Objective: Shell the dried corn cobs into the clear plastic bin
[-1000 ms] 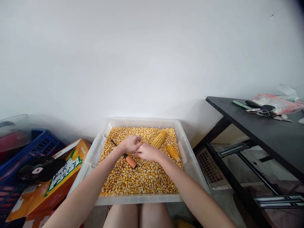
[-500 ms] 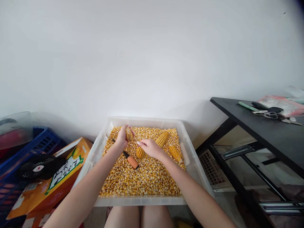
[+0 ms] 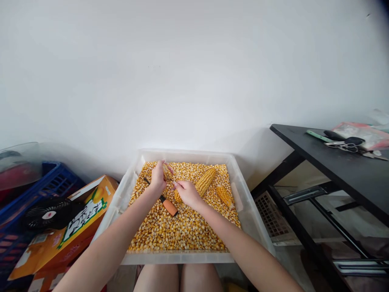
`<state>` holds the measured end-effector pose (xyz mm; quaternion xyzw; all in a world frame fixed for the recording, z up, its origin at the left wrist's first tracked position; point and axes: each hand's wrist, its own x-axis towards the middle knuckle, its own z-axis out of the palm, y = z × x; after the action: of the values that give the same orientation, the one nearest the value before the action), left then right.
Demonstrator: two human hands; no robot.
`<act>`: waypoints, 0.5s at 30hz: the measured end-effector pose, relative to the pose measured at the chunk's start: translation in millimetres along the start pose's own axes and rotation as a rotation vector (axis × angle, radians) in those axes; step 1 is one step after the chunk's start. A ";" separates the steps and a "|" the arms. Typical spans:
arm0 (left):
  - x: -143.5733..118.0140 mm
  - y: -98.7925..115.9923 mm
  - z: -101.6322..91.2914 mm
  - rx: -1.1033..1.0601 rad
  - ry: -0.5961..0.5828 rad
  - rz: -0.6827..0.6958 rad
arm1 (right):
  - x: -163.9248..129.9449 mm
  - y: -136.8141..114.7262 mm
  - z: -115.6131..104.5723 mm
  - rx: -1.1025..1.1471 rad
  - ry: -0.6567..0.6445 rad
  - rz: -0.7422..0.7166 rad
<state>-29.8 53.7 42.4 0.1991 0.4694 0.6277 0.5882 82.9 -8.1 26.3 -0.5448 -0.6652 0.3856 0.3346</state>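
My left hand is closed around a partly stripped corn cob, which its fingers mostly hide. Just right of it, my right hand is pinched shut, fingertips close to the cob; a thin dark sliver shows there, too small to name. Loose corn kernels fill a translucent plastic bin. On the kernels lies a tool with an orange handle and a dark shaft, partly under my left forearm. A whole ear of corn rests behind my right hand, and a shorter corn piece lies farther right.
At right stands a black table bearing scissors, a green-handled tool and a plastic bag. An orange carton, a black fan and a blue crate crowd the left. A white wall rises behind the bin.
My right hand has shifted slightly left, nearer the cob. My left hand has turned a little, so less of the cob shows.
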 end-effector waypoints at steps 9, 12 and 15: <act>-1.7 5.5 0.3 0.007 -0.012 -0.011 | 4.8 8.9 0.6 0.095 -0.086 -0.089; -2.2 8.6 -1.4 0.033 -0.089 -0.075 | 7.7 12.7 -9.2 0.036 -0.161 -0.140; -6.9 8.4 -0.9 0.081 -0.191 -0.107 | 9.4 13.5 -16.0 0.005 -0.232 -0.179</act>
<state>-33.5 48.1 51.0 0.2564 0.4464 0.5541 0.6542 101.3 4.9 22.4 -0.4341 -0.7445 0.4162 0.2898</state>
